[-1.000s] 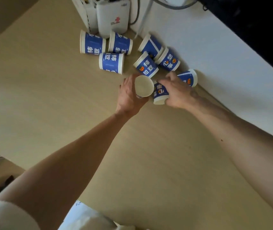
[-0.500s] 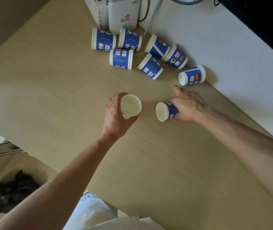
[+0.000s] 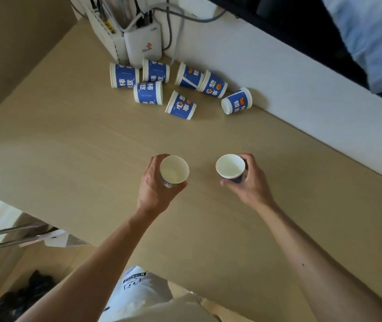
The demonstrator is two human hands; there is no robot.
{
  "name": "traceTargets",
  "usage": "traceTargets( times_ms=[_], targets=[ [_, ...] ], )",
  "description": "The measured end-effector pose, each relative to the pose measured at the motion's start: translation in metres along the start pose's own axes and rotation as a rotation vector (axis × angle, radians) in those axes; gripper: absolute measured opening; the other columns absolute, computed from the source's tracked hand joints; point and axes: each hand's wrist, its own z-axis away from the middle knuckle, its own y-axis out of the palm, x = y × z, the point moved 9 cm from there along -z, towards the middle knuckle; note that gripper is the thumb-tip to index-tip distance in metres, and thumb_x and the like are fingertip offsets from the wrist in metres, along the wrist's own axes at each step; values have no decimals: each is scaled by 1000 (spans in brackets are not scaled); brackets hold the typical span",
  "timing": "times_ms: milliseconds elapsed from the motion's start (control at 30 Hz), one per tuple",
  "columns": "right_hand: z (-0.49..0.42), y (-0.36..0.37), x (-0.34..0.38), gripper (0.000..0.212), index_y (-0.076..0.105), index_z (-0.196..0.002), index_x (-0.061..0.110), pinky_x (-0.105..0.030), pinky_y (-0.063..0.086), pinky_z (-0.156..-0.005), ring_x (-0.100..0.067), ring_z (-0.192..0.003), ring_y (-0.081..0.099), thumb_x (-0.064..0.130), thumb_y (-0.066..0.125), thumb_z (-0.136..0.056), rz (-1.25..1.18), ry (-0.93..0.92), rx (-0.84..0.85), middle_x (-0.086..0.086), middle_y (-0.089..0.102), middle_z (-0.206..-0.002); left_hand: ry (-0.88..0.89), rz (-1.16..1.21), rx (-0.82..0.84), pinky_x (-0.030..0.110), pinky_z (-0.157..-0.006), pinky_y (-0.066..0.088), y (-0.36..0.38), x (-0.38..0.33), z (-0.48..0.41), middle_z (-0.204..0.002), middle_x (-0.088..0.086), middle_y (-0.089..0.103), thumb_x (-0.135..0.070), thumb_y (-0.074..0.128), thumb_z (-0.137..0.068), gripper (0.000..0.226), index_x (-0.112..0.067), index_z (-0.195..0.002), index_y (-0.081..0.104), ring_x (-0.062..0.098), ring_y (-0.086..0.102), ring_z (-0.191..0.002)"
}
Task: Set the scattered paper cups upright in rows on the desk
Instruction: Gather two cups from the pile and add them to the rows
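Observation:
My left hand (image 3: 153, 189) grips a blue-and-white paper cup (image 3: 174, 169), mouth up, over the middle of the wooden desk (image 3: 74, 145). My right hand (image 3: 249, 182) grips a second cup (image 3: 230, 167), also mouth up, a short way to the right. I cannot tell whether either cup's base touches the desk. Several more cups lie on their sides in a cluster at the far end of the desk, from one at the far left (image 3: 123, 76) to one at the far right (image 3: 237, 101) by the wall.
Two white network boxes (image 3: 142, 44) with cables stand at the desk's far corner behind the cluster. A white wall ledge (image 3: 301, 94) runs along the desk's right side. The desk's left edge drops to the floor, where a dark bag (image 3: 22, 298) lies.
Both hands have pulled back from the cluster toward me, each carrying a cup. The right hand's cup has turned from lying on its side to mouth up.

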Motion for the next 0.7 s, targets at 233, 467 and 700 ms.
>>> traceTargets(
  times_ms=[233, 467, 700],
  targets=[
    [110, -48, -62, 62, 54, -110, 32, -18, 53, -71, -3, -87, 68, 20, 93, -63, -418, 86, -261, 13, 66, -104, 6, 71, 42, -1, -68, 40, 31, -60, 68, -112, -12, 58, -24, 93, -59, 73, -24, -120, 52, -21, 50, -95],
    [219, -110, -130, 61, 55, -109, 30, -22, 55, -73, -11, -92, 69, 26, 88, -58, -639, 79, -408, 7, 66, -106, 48, 79, 105, 8, -62, 45, 82, -132, 174, -107, -9, 63, -23, 92, -61, 69, -26, -118, 54, 12, 62, -89],
    [330, -193, -219, 62, 55, -107, 37, -29, 57, -77, -10, -91, 69, 35, 88, -54, -713, 107, -601, 13, 67, -103, 139, 108, 234, 7, -63, 46, 167, -213, 278, -106, -11, 64, -21, 93, -60, 69, -26, -117, 55, 2, 62, -91]
  ],
)
